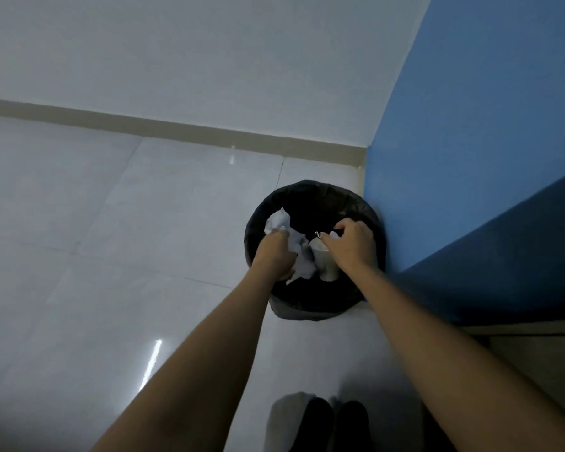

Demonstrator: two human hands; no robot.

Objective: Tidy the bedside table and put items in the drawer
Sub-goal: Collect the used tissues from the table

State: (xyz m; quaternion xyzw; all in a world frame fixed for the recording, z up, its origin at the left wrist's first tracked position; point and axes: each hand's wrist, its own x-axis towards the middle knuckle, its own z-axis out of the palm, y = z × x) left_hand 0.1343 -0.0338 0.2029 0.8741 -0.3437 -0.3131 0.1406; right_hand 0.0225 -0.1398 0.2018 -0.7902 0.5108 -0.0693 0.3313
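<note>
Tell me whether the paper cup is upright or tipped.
Upright, slightly tilted. The paper cup hangs mouth-up from the right hand over the black-lined bin, base lowest.

floor (79, 207): glossy tile | bin liner (307, 197): black plastic (sheeny) | wad (302, 256): probably crumpled paper

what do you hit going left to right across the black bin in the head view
Crumpled white paper → left hand clutching it → pale paper cup → right hand gripping the cup → blue wall beside the black lined round bin.
</note>
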